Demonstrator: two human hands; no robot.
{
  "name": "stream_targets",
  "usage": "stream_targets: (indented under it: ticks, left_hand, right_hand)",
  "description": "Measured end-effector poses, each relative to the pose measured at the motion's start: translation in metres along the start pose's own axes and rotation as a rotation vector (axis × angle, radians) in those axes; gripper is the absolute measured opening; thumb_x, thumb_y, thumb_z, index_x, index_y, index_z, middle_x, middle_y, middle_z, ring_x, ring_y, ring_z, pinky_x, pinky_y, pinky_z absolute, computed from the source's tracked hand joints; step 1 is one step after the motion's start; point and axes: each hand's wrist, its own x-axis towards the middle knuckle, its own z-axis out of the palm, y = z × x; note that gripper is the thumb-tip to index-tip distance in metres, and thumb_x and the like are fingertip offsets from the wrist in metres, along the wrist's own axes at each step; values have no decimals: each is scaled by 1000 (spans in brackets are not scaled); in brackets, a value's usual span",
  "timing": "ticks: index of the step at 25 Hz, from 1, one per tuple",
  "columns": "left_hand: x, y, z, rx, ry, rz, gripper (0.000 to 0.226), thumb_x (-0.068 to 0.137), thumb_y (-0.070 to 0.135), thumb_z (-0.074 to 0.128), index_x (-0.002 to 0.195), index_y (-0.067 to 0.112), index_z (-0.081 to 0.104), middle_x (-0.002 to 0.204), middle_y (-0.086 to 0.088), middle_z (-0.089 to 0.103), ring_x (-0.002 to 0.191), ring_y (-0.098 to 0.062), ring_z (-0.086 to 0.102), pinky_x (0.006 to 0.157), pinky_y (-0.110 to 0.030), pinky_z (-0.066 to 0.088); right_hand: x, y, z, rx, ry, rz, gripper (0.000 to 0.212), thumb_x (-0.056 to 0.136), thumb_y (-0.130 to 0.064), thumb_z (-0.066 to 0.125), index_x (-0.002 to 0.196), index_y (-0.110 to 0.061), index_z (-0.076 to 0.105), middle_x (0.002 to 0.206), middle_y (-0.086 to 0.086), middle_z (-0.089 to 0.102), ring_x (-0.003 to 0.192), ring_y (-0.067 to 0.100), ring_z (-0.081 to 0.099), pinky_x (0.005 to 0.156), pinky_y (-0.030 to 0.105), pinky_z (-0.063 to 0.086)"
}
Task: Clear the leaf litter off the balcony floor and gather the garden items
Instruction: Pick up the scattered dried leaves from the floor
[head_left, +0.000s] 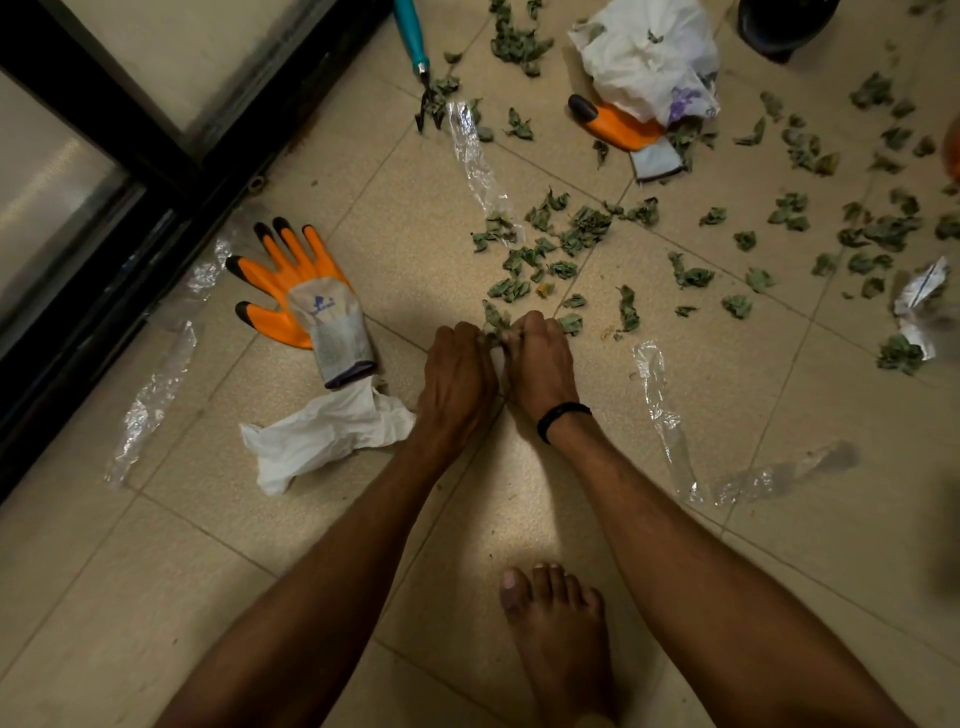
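Note:
Dry green leaves (550, 244) lie scattered over the beige floor tiles, thickest at centre and right. My left hand (457, 371) and my right hand (540, 358) meet low on the floor, fingers curled together round a small clump of leaves (496, 325). An orange and grey garden glove (306, 296) lies flat to the left of my hands. A second orange glove (621, 127) lies partly under a white plastic bag (649, 57) at the top. A teal-handled hand rake (415, 47) rests at the top centre.
Crumpled white paper (322, 436) lies beside my left wrist. Clear plastic strips (662, 410) (475, 156) (150, 405) lie across the tiles. A black door frame (156, 156) runs along the left. A dark pot (784, 21) stands at top right. My bare foot (558, 634) is at the bottom.

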Motion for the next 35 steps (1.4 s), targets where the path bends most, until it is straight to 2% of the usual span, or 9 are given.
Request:
stream_targets:
  ticks: [6,10,14,17,20,25,28,32,35]
  left_hand:
    - [5,2,2,-18,8,-77,27,108,24,35,96,8,52,86,-4,44,74,-15,37,64,-30,27]
    - [7,5,-3,-87,-12,-100,27,94,11,36,116,7,51,102,-7,47,86,-16,41,70,-29,31]
    - [18,7,-8,-121,-34,-79,38,84,4,44,121,6,52,101,-11,54,87,-20,46,72,-32,34]
    - [26,7,-6,-161,-9,-66,33,99,25,30,107,6,56,92,-10,58,82,-23,50,69,-39,41]
    - [36,6,-3,-147,-45,-106,30,105,34,39,98,11,56,88,-7,58,79,-21,52,70,-45,46]
    - [43,3,8,-52,-104,-106,44,97,56,50,106,13,54,90,-6,57,80,-22,51,66,-32,35]
    - [42,6,8,30,-131,-61,42,96,50,58,112,12,52,94,-4,49,84,-19,44,69,-29,32]
    - [31,4,8,174,-154,26,22,103,31,48,114,12,48,99,-8,50,82,-17,38,67,-29,30]
    - [29,1,2,30,-131,41,18,103,23,37,104,8,47,91,-8,49,77,-21,42,64,-36,37]
  right_hand:
    - [6,3,-18,270,43,152,16,101,-16,41,104,-6,53,94,9,63,86,24,57,69,29,39]
    - [7,6,-19,146,-15,102,27,96,-6,40,116,-7,58,115,11,61,106,21,53,83,21,35]
    - [1,1,-12,13,-54,32,27,98,-8,40,117,-6,59,114,16,55,103,25,50,88,24,38]
    - [-5,-2,-6,-4,-76,-23,21,99,-20,49,112,-6,58,111,13,49,90,20,46,78,28,39]
    - [-6,-2,1,-14,-30,-63,10,96,-13,52,100,-6,57,103,13,49,80,17,42,68,29,37]
    - [0,0,-12,238,60,128,13,93,-23,56,89,-10,56,81,3,59,72,16,52,60,25,39]
    - [-1,6,-32,388,164,264,16,92,-22,57,85,-9,55,71,-4,54,62,7,47,54,14,37]
    - [4,14,-39,448,249,318,24,86,-32,54,76,-9,53,68,12,58,64,31,56,62,37,53]
    - [-2,13,-39,221,101,203,21,87,-21,53,70,-11,48,63,5,49,60,20,47,52,22,36]
